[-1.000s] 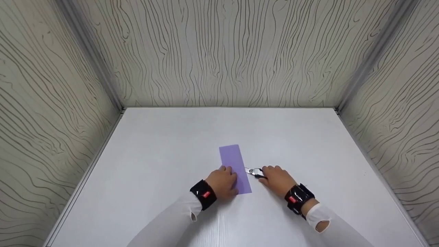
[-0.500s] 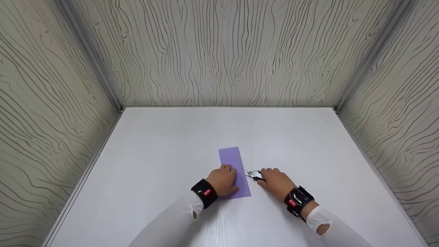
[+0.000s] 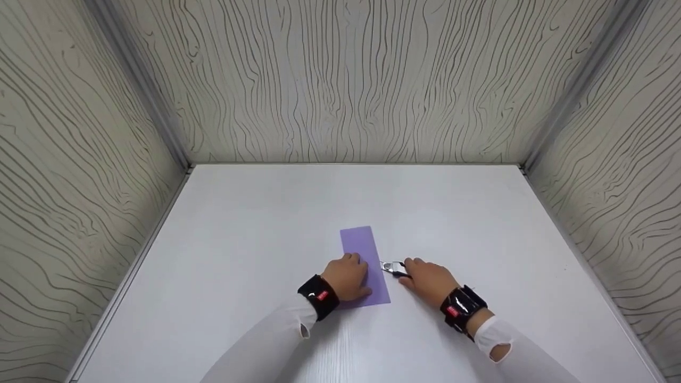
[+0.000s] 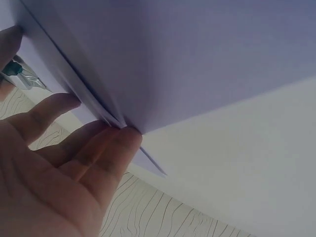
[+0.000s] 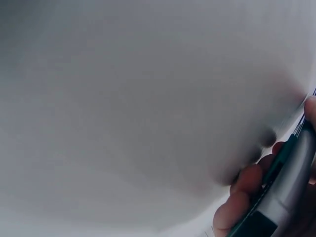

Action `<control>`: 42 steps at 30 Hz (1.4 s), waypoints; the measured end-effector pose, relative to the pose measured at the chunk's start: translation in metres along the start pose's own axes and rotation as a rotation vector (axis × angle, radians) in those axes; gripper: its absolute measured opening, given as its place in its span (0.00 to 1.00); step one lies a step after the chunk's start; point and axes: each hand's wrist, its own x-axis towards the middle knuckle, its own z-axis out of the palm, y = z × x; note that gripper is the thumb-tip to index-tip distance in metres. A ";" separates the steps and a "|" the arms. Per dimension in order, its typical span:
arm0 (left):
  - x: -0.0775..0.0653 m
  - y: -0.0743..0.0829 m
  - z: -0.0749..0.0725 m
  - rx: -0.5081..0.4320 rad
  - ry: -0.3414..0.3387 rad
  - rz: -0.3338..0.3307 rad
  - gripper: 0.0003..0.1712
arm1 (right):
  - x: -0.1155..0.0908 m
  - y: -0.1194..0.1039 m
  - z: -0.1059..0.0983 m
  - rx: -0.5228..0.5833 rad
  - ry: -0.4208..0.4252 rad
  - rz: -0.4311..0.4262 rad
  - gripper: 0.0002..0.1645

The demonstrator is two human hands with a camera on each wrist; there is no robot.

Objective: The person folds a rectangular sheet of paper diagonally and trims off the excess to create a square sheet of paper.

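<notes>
A folded purple sheet of paper (image 3: 358,239) lies lengthwise on the table. My left hand (image 3: 346,277) rests on its left part, fingers forward and thumb out to the right, pressing it down. In the left wrist view the fingertips (image 4: 132,136) touch the paper beside a slit between its layers. My right hand (image 3: 430,277) grips a utility knife (image 3: 394,267) with a silver body and dark edges. Its silver tip points left and meets the paper's right edge. The right wrist view shows fingers wrapped round the knife body (image 5: 291,177); the tip is mostly out of frame there.
The white table (image 3: 255,213) extends round the paper on every side. Wood-patterned panels (image 3: 340,85) rise at the back, left and right, with grey metal posts (image 3: 141,85) at the corners. Both wrists wear black straps (image 3: 319,297).
The left thumb has spread further right over the paper, and the paper has slid slightly towards me. The knife stays at the right edge with barely any shift.
</notes>
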 end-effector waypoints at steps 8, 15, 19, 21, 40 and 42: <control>0.001 0.000 -0.003 0.009 -0.002 -0.003 0.31 | 0.003 0.005 0.006 -0.042 0.021 -0.002 0.21; 0.000 0.000 -0.005 0.002 -0.010 -0.002 0.31 | 0.005 0.005 0.005 0.005 -0.029 0.028 0.19; 0.000 -0.001 -0.006 0.002 -0.011 0.002 0.31 | 0.007 0.004 0.003 0.010 -0.040 0.031 0.19; 0.000 -0.001 -0.005 0.002 -0.011 0.000 0.31 | 0.008 0.004 0.003 0.015 -0.033 0.020 0.19; 0.001 -0.001 -0.001 0.002 -0.010 0.005 0.29 | 0.011 0.004 -0.002 0.042 -0.036 0.033 0.17; 0.001 -0.001 0.000 -0.001 -0.012 0.004 0.30 | 0.013 0.004 -0.001 0.047 -0.034 0.037 0.17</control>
